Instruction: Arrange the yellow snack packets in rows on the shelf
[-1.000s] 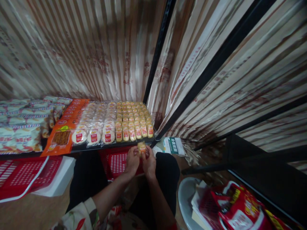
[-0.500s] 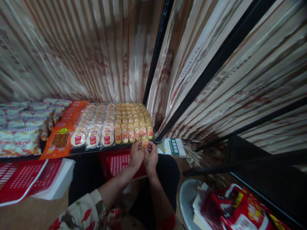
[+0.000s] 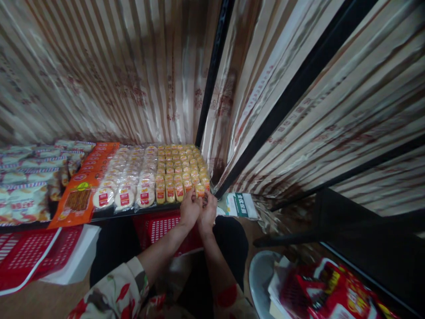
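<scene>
Both hands meet at the front right corner of a dark shelf. My left hand (image 3: 190, 209) and my right hand (image 3: 207, 209) pinch one small yellow wrapped cake (image 3: 200, 190) between their fingertips, against the front of the rows. Behind it stand several rows of the same yellow packaged cakes (image 3: 170, 186) with red and orange labels. To their left lie rows of round white wrapped crackers (image 3: 124, 198) with red labels. My fingers partly hide the held cake and its neighbours.
Further left are an orange snack packet (image 3: 78, 200) and several white snack bags (image 3: 28, 199). Red baskets (image 3: 36, 252) sit below the shelf edge. On the right stand a black post (image 3: 265, 110), a green-and-white packet (image 3: 241, 204), and a basin (image 3: 260, 270) beside red bags (image 3: 348, 292).
Both hands have moved slightly forward with the yellow cake, which now sits closer against the front row. The view has shifted a little.
</scene>
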The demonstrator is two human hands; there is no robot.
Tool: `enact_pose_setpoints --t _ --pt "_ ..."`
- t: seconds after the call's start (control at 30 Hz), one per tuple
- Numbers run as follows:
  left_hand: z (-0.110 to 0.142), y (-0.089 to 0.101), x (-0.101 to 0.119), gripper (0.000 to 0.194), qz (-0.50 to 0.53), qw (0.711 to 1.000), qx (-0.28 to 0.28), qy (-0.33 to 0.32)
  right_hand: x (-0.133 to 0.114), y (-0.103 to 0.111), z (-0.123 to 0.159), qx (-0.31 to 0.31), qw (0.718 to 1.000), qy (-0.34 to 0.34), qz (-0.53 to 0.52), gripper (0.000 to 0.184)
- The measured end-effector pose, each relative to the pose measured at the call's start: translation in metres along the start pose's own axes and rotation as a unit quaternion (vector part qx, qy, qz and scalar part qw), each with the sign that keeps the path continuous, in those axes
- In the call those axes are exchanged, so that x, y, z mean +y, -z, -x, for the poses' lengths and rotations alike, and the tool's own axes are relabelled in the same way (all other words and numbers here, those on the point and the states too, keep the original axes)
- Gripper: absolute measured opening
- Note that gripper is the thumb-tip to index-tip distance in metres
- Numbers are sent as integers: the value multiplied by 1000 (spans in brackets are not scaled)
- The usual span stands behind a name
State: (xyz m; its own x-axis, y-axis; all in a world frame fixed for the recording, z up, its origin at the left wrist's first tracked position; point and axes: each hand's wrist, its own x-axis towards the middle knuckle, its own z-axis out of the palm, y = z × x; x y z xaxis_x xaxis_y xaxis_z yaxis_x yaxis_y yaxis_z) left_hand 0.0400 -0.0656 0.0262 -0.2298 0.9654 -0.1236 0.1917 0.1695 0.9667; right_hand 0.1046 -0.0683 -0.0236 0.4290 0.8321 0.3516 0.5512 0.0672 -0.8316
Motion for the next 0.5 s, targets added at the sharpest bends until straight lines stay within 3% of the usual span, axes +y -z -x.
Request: enact_pose_setpoints --t 0.2,0.5 --pt "-6 -5 -13 36 28 999 -25 -37 2 -6 2 -14 1000 11 9 47" --pt "-11 -4 -26 35 -57 995 -8 -81 11 -12 6 -11 999 45 14 48"
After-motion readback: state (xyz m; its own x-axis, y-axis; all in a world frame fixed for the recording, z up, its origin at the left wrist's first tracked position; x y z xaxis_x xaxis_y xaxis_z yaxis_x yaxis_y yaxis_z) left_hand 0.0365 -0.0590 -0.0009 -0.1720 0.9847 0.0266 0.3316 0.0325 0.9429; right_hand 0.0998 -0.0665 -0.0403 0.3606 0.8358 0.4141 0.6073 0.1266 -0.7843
